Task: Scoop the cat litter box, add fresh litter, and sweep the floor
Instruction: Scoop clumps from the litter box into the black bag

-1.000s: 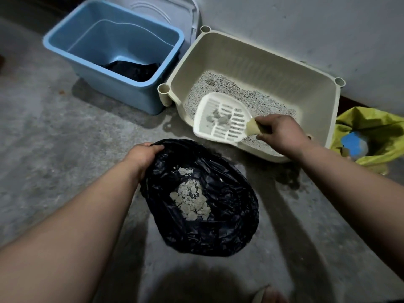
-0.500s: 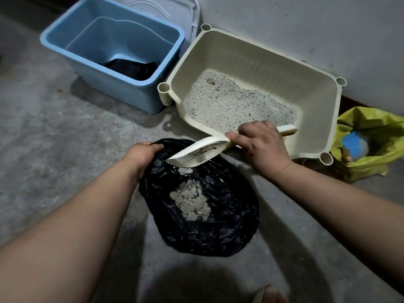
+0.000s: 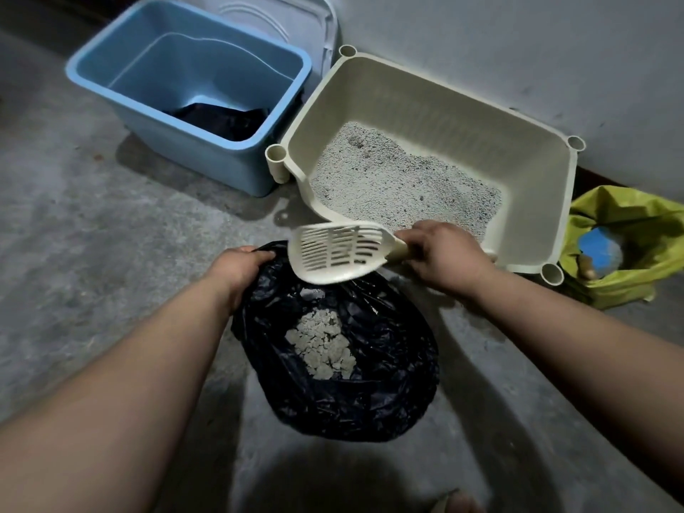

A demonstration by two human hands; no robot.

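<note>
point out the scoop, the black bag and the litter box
scoop (image 3: 335, 251), head view, on its slotted blade
black bag (image 3: 388, 386), head view, on the crumpled plastic right of the clumps
litter box (image 3: 425, 101), head view, on its inner back wall

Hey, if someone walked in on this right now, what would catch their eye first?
Probably the pale slotted scoop, held empty in the right hand over the open black bag, which the left hand holds by its rim. Grey litter clumps stand out against the bag's dark inside. Just behind sits the cream litter box, with a blue bin to its left.
</note>
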